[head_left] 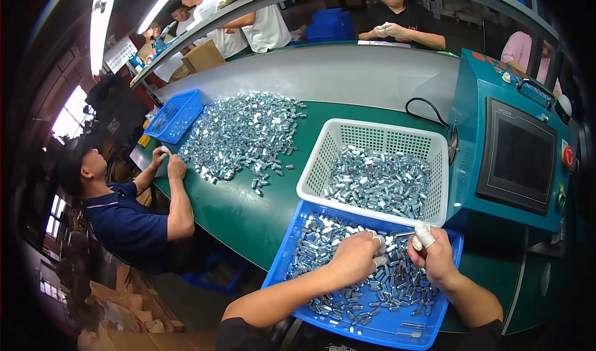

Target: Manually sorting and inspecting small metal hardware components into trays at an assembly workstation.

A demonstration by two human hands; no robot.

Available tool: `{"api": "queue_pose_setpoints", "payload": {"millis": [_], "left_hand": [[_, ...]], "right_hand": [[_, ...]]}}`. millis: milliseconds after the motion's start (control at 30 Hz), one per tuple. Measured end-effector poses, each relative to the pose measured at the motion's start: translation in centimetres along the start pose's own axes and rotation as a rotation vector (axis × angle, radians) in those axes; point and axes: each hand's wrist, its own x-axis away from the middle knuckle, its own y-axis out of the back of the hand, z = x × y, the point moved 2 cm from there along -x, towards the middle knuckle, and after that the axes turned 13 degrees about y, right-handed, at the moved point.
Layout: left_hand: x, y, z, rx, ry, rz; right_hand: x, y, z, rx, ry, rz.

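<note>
A blue tray in front of me holds many small, shiny metal parts, elongated and partly faceted. Over its middle, my left hand has its fingers curled together, white covers on the fingertips; whatever is between them is hard to make out against the shiny pile. To its right, my right hand, also with white fingertip covers, pinches a slim metal rod pointing toward the left hand. A few thin metal pins lie near the tray's front right corner.
A white perforated basket of similar parts stands just beyond the tray. Farther left, a large heap lies beside a blue bin. A teal machine with a screen bounds the right. A co-worker works at left; others stand behind.
</note>
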Motion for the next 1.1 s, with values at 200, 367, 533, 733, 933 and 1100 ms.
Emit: {"api": "queue_pose_setpoints", "payload": {"millis": [200,367,533,733,933,1100], "left_hand": [[-0.5,3.0,-1.0,0.511,0.222,0.040],[-0.3,2.8,-0.8,0.685,0.125,-0.024],[0.3,3.1,-1.2,0.602,-0.023,-0.174],[0.5,2.5,-1.1,0.614,0.010,-0.144],[0.0,2.8,-1.1,0.618,-0.031,-0.164],[-0.6,2.8,-1.8,0.532,-0.124,-0.252]], "right_hand": [[-0.3,0.1,0.1,0.010,0.005,-0.015],[-0.3,0.1,0.2,0.032,0.019,-0.012],[0.4,-0.1,0.2,0.146,0.081,0.043],[0.9,-0.4,-0.3,0.211,0.211,0.027],[0.1,-0.8,0.4,0.124,0.182,0.096],[0.0,-0.1,0.2,0.184,0.255,0.147]]}}
